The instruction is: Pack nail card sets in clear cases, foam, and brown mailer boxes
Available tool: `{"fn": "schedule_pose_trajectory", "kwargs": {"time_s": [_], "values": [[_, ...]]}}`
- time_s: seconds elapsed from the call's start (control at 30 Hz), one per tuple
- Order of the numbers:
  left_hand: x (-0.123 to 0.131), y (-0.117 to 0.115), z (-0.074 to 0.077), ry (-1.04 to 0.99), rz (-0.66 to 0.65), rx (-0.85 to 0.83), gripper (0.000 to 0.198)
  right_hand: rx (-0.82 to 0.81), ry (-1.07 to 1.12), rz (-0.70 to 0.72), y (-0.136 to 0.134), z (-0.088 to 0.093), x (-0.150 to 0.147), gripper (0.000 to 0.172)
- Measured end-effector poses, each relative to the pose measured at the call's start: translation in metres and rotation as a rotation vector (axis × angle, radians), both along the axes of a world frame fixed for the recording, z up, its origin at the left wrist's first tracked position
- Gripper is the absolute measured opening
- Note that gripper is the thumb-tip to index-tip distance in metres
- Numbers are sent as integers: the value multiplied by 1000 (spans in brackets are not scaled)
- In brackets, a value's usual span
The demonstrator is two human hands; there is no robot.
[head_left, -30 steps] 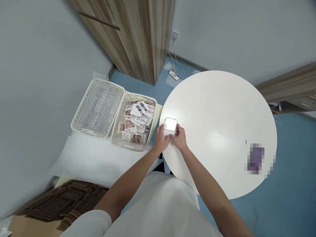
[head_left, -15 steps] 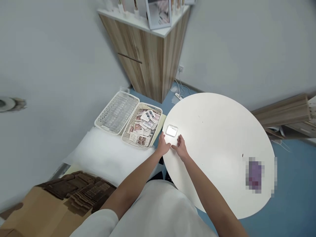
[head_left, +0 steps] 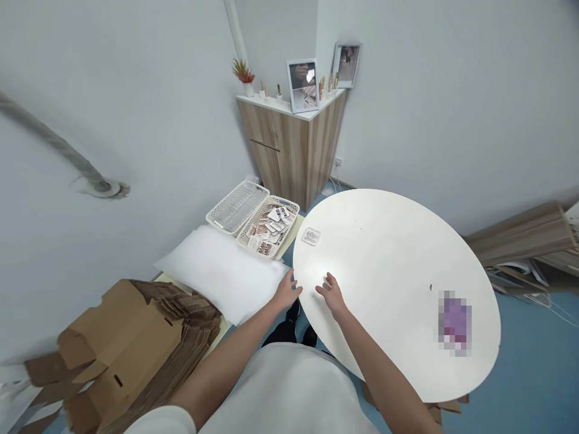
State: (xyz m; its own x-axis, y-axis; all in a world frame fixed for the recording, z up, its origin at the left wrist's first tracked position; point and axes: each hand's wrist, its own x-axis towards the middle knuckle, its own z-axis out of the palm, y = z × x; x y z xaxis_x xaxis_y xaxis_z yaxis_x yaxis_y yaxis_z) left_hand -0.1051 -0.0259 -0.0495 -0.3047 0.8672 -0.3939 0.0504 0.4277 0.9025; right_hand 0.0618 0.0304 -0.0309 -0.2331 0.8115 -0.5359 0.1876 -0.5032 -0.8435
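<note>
Both of my hands are empty at the left edge of the round white table (head_left: 393, 253). My left hand (head_left: 286, 292), fingers apart, is just off the rim. Over the tabletop, my right hand (head_left: 332, 293) is half curled with its fingers apart. A small clear plastic case (head_left: 311, 236) lies flat on the table beyond both hands, touched by neither; its contents are too small to make out. Left of the table stands a white basket (head_left: 289, 241) heaped with small printed cards, some bearing rows of press-on nails. Beside it, another white basket (head_left: 212, 218) holds stacked clear plastic cases.
White foam sheets (head_left: 217, 271) lie in front of the baskets. Flattened cardboard boxes (head_left: 131, 337) are stacked at lower left. A blurred-out purple item (head_left: 456, 319) is at the table's right. A wooden cabinet (head_left: 289, 144) with picture frames (head_left: 304, 87) fills the corner.
My hands have drawn back from the clear case toward my body and moved further apart. The case stays on the table. The view has tilted upward, showing more of the cabinet top.
</note>
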Motion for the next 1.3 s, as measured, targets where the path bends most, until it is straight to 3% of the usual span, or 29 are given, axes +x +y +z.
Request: {"fn": "schedule_pose_trajectory", "kwargs": {"time_s": [0.1,0.2,0.37,0.5,0.67,0.8,1.0,1.13,1.3], "values": [[-5,-23,15,56,-8,-38,57,30,13,-12,-10,0,-1,72],[-18,-46,21,104,-1,-78,50,58,3,20,-18,1,-6,68],[-40,-83,4,114,78,-175,50,20,40,144,-30,5,-20,57],[-61,-99,-5,124,118,-225,48,-35,61,291,-34,2,-40,47],[-92,-96,1,265,251,-230,42,-2,-121,448,-32,-9,-83,61],[-121,-80,8,209,351,-234,48,130,-225,618,-27,-11,-134,63],[-160,-54,-3,149,267,-290,55,443,-274,738,-25,-19,-208,54],[-168,-53,-11,72,227,-372,59,419,-402,745,-21,-35,-231,58],[-167,-60,-5,39,202,-394,65,410,-459,626,-11,-51,-242,57]]}}
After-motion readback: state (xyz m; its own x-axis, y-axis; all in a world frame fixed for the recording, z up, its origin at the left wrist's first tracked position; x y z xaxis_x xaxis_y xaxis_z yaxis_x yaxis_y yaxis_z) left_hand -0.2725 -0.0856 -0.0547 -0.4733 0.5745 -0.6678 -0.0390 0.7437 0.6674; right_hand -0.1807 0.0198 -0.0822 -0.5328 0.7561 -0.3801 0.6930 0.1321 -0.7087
